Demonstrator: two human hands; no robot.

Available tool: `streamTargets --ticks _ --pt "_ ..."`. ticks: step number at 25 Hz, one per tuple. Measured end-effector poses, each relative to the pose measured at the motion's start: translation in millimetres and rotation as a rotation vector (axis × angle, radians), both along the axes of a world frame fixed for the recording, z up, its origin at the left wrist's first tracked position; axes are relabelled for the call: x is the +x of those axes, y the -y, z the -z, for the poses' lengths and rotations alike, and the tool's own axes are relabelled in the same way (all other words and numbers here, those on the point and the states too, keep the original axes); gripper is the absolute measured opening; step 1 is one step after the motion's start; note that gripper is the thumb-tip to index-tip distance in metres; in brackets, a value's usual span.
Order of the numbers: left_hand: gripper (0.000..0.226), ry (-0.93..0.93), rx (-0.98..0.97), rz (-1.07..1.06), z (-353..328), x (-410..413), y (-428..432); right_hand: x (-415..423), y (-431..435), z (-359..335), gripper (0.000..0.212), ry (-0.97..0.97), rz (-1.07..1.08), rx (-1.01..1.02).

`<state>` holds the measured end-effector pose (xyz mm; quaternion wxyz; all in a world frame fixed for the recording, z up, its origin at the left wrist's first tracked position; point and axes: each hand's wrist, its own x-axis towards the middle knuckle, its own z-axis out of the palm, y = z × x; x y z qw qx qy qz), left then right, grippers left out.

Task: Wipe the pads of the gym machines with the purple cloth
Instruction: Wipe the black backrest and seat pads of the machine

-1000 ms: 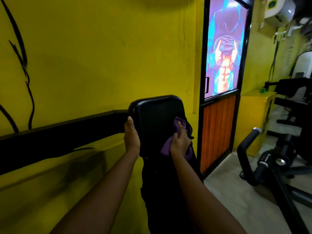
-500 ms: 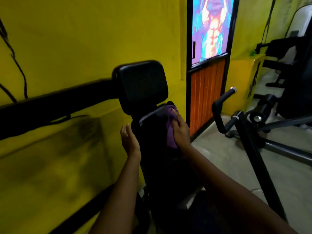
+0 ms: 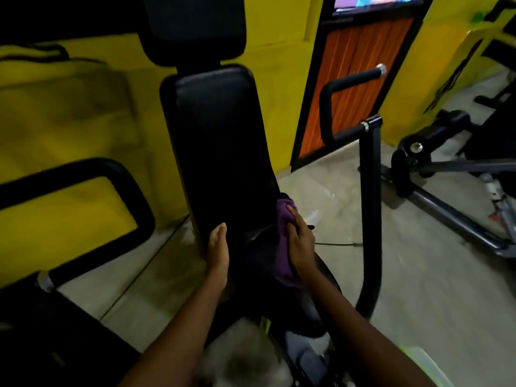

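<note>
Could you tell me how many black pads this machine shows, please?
2: a head pad at the top, a long back pad directly below it; others may be hidden.

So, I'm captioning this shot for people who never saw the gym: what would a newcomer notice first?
The tall black back pad fills the middle, with the right hand holding a purple cloth against its lower right edge and the left hand resting flat on its lower left. Behind it, the bright yellow wall and an orange door panel at upper right stand out.
</note>
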<state>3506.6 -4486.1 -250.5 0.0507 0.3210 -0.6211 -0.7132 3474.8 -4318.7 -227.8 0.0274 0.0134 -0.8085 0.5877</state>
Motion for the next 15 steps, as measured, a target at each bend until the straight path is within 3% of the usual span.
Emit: streamTargets --ticks 3,6,8,13,15 --pt "0.043 0.112 0.035 -0.019 43 27 -25 5 -35 37 0.044 -0.050 -0.089 0.186" --pt "0.044 0.178 0.038 -0.038 85 36 -40 4 -51 91 0.049 -0.007 -0.253 0.515" --pt "0.044 0.235 0.062 -0.080 110 35 -46 6 -51 127 0.065 0.036 -0.444 0.710" --pt "0.048 0.321 0.120 -0.192 172 28 -52 9 -41 179 0.071 0.090 -0.545 0.910" --pt "0.050 0.349 0.149 -0.247 194 19 -56 21 -38 201 0.070 0.047 -0.615 1.084"
